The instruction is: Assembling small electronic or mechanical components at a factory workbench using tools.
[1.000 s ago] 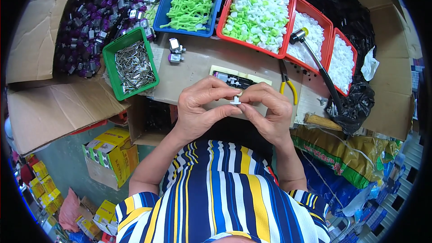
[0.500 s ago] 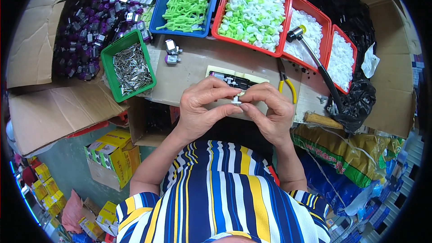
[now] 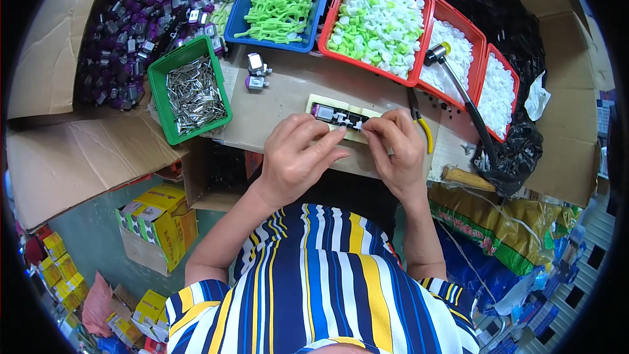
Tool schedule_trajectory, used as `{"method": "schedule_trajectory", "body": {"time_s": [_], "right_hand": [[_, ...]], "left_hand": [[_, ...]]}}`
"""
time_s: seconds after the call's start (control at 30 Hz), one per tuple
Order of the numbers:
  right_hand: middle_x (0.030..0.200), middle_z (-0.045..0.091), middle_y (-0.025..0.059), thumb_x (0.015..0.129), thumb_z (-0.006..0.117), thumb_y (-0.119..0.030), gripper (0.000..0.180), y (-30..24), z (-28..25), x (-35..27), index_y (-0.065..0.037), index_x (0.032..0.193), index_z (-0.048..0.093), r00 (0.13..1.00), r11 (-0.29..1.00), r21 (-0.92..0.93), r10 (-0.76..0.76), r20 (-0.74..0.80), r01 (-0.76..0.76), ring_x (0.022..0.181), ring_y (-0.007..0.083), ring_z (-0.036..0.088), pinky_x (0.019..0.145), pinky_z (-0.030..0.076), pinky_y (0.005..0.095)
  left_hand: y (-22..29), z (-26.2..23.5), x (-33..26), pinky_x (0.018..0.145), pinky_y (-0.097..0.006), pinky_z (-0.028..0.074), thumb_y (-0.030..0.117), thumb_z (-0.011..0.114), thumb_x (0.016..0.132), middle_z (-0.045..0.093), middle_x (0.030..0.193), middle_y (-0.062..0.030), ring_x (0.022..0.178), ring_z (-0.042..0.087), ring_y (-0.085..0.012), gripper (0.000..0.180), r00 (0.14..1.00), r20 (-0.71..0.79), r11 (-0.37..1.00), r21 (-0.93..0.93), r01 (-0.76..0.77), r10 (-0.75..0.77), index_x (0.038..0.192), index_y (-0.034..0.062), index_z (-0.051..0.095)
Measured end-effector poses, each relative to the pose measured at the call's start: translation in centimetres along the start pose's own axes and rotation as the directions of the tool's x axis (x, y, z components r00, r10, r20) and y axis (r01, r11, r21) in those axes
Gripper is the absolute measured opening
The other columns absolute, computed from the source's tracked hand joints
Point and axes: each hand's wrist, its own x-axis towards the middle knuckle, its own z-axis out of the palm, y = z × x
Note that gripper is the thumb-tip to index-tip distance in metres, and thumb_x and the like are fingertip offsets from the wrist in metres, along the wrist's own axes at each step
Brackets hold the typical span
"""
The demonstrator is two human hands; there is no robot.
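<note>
A black plastic housing (image 3: 354,119) lies in a cream-coloured holder block (image 3: 316,99), with a silver and purple motor (image 3: 324,113) at its left end and small white gear parts (image 3: 342,118) along its middle. My left hand (image 3: 295,157) reaches to the near side of the housing, index fingertip at the white parts and thumb apart from it; nothing shows between them. At the housing's right end is my right hand (image 3: 398,151), thumb and forefinger pinched together. Whatever that pinch holds is hidden by the fingertips.
Behind stand a blue bin (image 3: 280,44) of green plastic pieces, red bins (image 3: 371,69) of white and green parts, and a green bin (image 3: 226,106) of metal pins. Two loose motors (image 3: 256,73) lie nearby. Yellow-handled pliers (image 3: 426,134) and a hammer (image 3: 462,92) rest at right.
Both hands held a small white gear part in front of the holder block. They have since moved to the housing and spread apart, and the housing shows more fully. The view has shifted slightly.
</note>
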Motion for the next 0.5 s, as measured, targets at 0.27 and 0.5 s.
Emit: {"method": "schedule_trajectory", "body": {"time_s": [0.27, 0.5], "right_hand": [[0.081, 0.057, 0.0085, 0.078, 0.073, 0.002, 0.013, -0.3, 0.2, 0.5, -0.003, 0.089, 0.068, 1.0, 0.998, -0.066, -0.016, 0.004, 0.017, 0.069, 0.0224, 0.056, 0.06, 0.041, 0.0344], [0.08, 0.057, 0.0082, 0.077, 0.074, -0.001, 0.014, -0.4, 0.1, 0.8, -0.004, 0.089, 0.067, 0.998, 0.994, -0.095, -0.058, 0.01, 0.059, 0.072, 0.0247, 0.057, 0.062, 0.04, 0.0368]], "left_hand": [[0.4, 0.6, -0.5, 0.075, -0.038, 0.049, 0.012, 0.084, 0.066, 0.063, 0.092, -0.0051, 0.091, 0.058, -0.027, 0.038, 0.995, 0.052, 0.982, 0.164, -0.094, 0.086, 0.103, 0.0066, 0.074], [0.2, 1.3, -0.8, 0.076, -0.037, 0.045, 0.018, 0.078, 0.073, 0.063, 0.098, -0.004, 0.1, 0.057, -0.0239, 0.032, 0.991, 0.069, 0.966, 0.225, -0.127, 0.115, 0.102, 0.0055, 0.072]]}}
